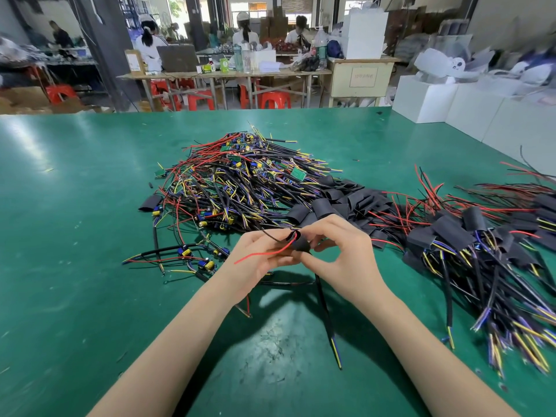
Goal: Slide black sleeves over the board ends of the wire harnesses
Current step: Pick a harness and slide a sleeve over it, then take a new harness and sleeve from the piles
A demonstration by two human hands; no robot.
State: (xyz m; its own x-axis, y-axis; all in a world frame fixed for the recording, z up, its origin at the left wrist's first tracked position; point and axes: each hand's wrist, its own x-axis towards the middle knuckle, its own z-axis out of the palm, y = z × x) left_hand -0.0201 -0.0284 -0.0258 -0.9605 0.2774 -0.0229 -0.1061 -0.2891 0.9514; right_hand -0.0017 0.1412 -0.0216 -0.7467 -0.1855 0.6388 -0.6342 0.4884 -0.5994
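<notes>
While both hands meet over the near middle of the green tabletop (75,236), I see my fingers (323,245) curled in a pinch around one black sleeve (301,243). My right hand (343,260) grips the sleeve from the right with thumb below and fingertips above; my left hand (258,257) pinches its left side and the wires there. The sleeve's open mouth faces up and left, so its long axis runs roughly from far left to near right. A red wire (258,256) leaves that mouth and trails left across my left palm, with a thin black wire beside it arching toward the far left. From under the sleeve a black cable (326,314) runs toward me, slightly rightward, its long axis near to far, ending in bared yellow and blue tips on the tabletop. Whether the board is already inside the sleeve I cannot tell.

Just beyond my hands lies a heap of loose black sleeves (346,200), flattened and overlapping. Farther off and to the left sits the big tangle of unsleeved harnesses (240,182), small green boards showing among red, black, yellow and purple wires. A few harnesses (186,254) lie apart to the left of my left hand. To the right, a pile of sleeved harnesses (481,245) fans out, wire ends pointing near and right. White boxes (451,100) stand at the far right edge.
</notes>
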